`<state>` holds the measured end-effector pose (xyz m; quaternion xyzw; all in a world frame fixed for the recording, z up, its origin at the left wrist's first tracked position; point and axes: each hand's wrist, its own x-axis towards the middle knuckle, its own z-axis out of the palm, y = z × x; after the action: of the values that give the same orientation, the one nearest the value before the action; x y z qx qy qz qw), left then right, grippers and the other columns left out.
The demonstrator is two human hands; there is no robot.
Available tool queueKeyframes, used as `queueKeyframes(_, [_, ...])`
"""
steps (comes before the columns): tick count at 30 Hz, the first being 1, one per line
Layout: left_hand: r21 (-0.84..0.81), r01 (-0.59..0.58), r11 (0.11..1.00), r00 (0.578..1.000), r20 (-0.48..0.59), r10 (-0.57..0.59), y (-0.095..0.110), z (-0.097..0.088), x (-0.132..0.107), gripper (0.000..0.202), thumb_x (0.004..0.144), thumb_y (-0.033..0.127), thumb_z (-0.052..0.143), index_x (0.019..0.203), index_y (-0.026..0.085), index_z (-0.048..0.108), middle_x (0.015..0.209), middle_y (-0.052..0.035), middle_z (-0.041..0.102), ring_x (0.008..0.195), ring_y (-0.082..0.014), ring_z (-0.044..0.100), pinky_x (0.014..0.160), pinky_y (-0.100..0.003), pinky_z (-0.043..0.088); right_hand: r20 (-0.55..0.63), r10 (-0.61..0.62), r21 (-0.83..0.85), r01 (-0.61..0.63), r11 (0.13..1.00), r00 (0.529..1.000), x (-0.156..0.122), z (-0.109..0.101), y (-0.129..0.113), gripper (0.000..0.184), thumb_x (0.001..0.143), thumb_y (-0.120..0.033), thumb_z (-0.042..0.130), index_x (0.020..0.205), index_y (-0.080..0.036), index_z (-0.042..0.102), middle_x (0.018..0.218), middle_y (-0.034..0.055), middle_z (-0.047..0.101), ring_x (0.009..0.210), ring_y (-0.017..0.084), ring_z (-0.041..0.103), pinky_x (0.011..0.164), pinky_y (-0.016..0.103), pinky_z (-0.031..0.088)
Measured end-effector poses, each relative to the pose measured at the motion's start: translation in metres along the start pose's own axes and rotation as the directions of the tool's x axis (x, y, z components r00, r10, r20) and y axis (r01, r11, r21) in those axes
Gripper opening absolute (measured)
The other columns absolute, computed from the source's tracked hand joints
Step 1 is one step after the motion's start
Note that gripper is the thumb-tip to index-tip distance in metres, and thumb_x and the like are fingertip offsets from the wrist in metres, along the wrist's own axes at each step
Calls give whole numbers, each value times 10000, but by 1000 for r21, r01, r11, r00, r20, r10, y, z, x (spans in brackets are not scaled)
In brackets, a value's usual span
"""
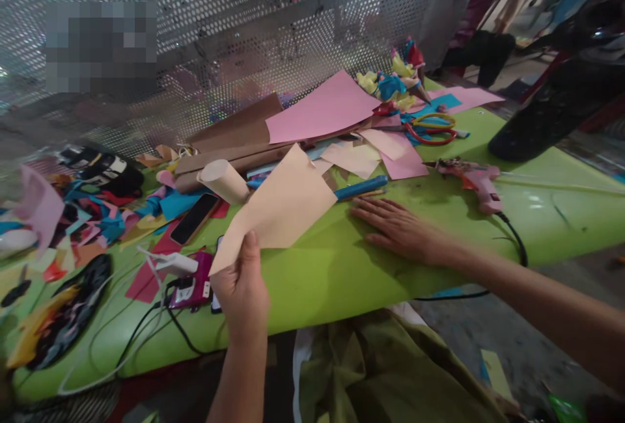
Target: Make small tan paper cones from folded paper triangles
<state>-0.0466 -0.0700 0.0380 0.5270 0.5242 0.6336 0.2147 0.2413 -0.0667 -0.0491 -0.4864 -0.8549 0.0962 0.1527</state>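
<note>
- while i look down over the green tabletop (342, 267), my left hand (243, 286) is closed on the near corner of the peach paper sheet (280, 205), thumb on top, fingers hidden beneath; the sheet is lifted off the surface and slants away from me above the clutter; i judge the corner pinch keeps its face in view and clear of the scraps below
- my right hand (398, 231) holds nothing; it lies flat, palm down, fingers spread wide on a bare patch of green, which reads to me as bracing; its fingertips are near the blue tube (361, 187), and i cannot tell if they touch
- the pink glue gun (473, 179) lies on its side beyond that hand, well apart from the peach sheet, its black cord running off the near edge; probably parked away from loose paper
- the scissors (432, 127) rest farther back, beside crumpled coloured pieces
- a pink sheet (325, 109) leans over the brown paper rolls (234, 143), stacked at the back out of the working patch
- left of the held sheet: a rolled cream cone (224, 180), a dark phone (194, 218), and a magenta charger block (193, 286) with cables just beside my left wrist
- a perforated metal screen (244, 32) closes the far side; another person (488, 19) is at the far right
</note>
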Motion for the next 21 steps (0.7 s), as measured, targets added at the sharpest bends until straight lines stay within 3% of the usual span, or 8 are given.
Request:
queueKeyframes(3, [15, -37, 999, 999, -10, 37, 3, -3, -4, 314, 866, 459, 696, 1001, 183, 758, 942, -57, 771, 1042, -250, 714, 952, -376, 579, 4, 45, -32, -45, 998, 999, 16, 4, 8, 659, 1029, -529, 363, 1605, -233, 242, 1648, 120, 264, 1508, 298, 278, 1207, 535, 300])
queueKeyframes(5, [5, -44, 999, 999, -21, 44, 3, -6, -5, 289, 865, 439, 702, 986, 182, 758, 939, -55, 769, 1029, -246, 716, 944, -375, 583, 6, 39, -42, -39, 998, 999, 13, 6, -4, 724, 1012, -569, 382, 1609, -194, 221, 1650, 149, 244, 1515, 316, 253, 1210, 543, 286])
queueKeyframes(11, [-36, -28, 999, 992, -123, 23, 2, -9, 3, 212, 850, 378, 734, 961, 198, 756, 920, -42, 765, 966, -221, 730, 938, -384, 585, 70, -131, 86, 125, 988, 989, -47, 9, -91, 895, 949, -633, 490, 1620, -161, 133, 1657, 158, 220, 1525, 314, 234, 1220, 534, 272])
queueKeyframes(14, [-73, -91, 993, 982, -172, 77, 5, -6, 12, 220, 849, 387, 722, 982, 213, 749, 985, -44, 763, 1010, -217, 721, 962, -401, 580, 147, -320, 222, 284, 933, 936, -64, 6, -112, 876, 954, -648, 469, 1622, -195, 128, 1654, 115, 252, 1526, 262, 246, 1239, 493, 251])
queueKeyframes(15, [-83, -111, 990, 977, -191, 94, 7, -5, 15, 234, 849, 385, 716, 1003, 211, 744, 1014, -49, 761, 1033, -219, 715, 964, -404, 581, 158, -350, 249, 305, 919, 924, -62, 5, -113, 843, 971, -627, 452, 1623, -207, 121, 1653, 101, 263, 1526, 243, 246, 1242, 481, 248])
queueKeyframes(17, [-80, -163, 983, 960, -244, 140, 13, -5, 21, 252, 856, 369, 695, 1027, 189, 737, 1071, -64, 750, 1084, -227, 698, 968, -402, 580, 125, -304, 251, 266, 931, 944, -43, 7, -108, 783, 1002, -596, 402, 1623, -210, 121, 1656, 105, 249, 1533, 239, 221, 1242, 492, 238])
queueKeyframes(19, [-59, -196, 979, 946, -276, 173, 20, -7, 25, 266, 869, 348, 665, 1052, 165, 730, 1119, -79, 737, 1138, -237, 676, 975, -400, 577, 107, -180, 225, 153, 962, 978, -6, 11, -102, 730, 1022, -577, 350, 1616, -188, 179, 1670, 132, 172, 1543, 272, 167, 1241, 530, 210])
queueKeyframes(21, [-34, -219, 975, 935, -293, 200, 26, -11, 26, 290, 875, 345, 649, 1076, 150, 723, 1128, -87, 733, 1150, -244, 671, 973, -397, 578, 144, -117, 213, 85, 973, 983, 42, 17, -103, 794, 993, -629, 370, 1596, -125, 253, 1666, 173, 149, 1543, 312, 144, 1240, 538, 199])
